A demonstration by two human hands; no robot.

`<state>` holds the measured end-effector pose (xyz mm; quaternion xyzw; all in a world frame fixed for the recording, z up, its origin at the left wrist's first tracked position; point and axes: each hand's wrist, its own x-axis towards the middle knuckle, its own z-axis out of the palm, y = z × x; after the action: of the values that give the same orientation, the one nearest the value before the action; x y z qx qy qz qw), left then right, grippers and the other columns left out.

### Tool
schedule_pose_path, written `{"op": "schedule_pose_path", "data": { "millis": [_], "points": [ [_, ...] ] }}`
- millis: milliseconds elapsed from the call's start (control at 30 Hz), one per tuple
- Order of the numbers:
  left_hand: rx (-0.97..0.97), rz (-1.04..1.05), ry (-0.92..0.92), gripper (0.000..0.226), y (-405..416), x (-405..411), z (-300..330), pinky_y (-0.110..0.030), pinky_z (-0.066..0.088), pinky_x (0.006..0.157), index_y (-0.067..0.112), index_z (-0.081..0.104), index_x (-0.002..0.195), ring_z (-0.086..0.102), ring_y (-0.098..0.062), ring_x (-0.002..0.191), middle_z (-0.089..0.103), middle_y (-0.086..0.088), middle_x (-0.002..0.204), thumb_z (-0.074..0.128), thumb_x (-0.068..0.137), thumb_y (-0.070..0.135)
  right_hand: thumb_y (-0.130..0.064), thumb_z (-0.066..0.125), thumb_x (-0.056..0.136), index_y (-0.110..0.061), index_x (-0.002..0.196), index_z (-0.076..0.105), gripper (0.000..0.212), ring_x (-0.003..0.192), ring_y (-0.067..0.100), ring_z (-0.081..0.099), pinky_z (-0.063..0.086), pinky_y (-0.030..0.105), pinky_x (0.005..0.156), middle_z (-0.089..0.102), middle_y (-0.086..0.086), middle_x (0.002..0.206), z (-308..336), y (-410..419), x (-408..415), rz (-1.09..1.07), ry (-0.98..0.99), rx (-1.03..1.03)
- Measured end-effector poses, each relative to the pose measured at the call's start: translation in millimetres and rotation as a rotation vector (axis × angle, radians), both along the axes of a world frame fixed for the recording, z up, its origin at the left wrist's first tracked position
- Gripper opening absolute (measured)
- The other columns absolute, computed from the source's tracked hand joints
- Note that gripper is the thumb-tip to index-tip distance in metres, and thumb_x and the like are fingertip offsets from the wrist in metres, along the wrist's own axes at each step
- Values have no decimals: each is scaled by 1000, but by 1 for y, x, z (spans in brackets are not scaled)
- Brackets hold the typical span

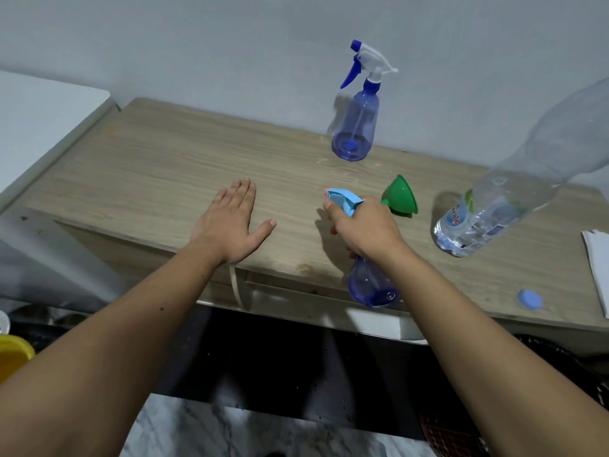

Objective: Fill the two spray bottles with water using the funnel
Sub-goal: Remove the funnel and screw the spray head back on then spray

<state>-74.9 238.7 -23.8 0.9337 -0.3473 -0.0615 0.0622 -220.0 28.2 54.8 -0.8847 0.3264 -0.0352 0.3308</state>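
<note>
- Two spray bottles, both of blue translucent plastic. One, the far spray bottle, stands upright near the wall at the back of the wooden table, with a white and dark-blue trigger head screwed on.
- The second, the near spray bottle, sits at the table's front edge, its base just at the rim. It carries a light-blue trigger head.
- One green funnel lies on its side just behind the near bottle, its spout partly hidden by the right hand.
- One clear water bottle stands at the right, uncapped as far as shows; its upper part is blurred and cut off by the frame edge. The printed label is only partly legible.
- One round blue cap lies on the table near the front right corner.
- One white sheet of paper, cut off at the right edge.
- Two hands. The left hand rests flat, palm down, fingers straight and close together, thumb spread outward.
- The right hand wraps around the near bottle's neck and trigger head, fingers curled; their tips are mostly hidden.
- A yellow object at lower left is too cut off to identify.
</note>
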Motion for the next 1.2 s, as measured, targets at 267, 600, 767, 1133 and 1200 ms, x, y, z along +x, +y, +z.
{"op": "schedule_pose_path", "data": {
  "millis": [267,600,767,1133,1200],
  "points": [
    [-13,2,1,108,0,0,0,-37,-6,137,10,-2,174,-8,-19,170,-4,-7,184,4,92,80,-89,48,71,-15,87,73,80,74,32,73,65,52,69,77,5,82,8,2,-1,-51,-58,51],
    [-27,-2,-7,107,1,-3,3,-40,-1,139,10,1,175,-4,-20,171,-2,-8,184,7,94,80,-66,63,88,-14,87,74,53,74,28,72,64,54,69,77,4,80,10,-4,-15,-36,-91,128],
    [-48,-4,3,108,1,-5,3,-38,-3,138,10,2,175,-4,-20,171,-2,-8,184,6,94,81,-48,59,83,-20,112,60,41,73,27,66,65,48,67,73,5,94,19,-7,-21,-31,-170,289],
    [-237,2,85,104,3,-13,12,-38,10,136,11,29,172,15,-24,170,22,-11,181,37,93,80,-21,72,100,-26,105,72,7,75,12,67,56,30,82,66,-3,83,37,-28,-40,22,-572,525],
    [-302,-41,128,106,-1,-19,16,-41,22,135,14,34,170,26,-24,167,33,-9,178,47,90,84,-19,73,100,-23,112,73,13,79,10,64,54,28,85,67,0,88,38,-32,-42,43,-599,544]
  ]
}}
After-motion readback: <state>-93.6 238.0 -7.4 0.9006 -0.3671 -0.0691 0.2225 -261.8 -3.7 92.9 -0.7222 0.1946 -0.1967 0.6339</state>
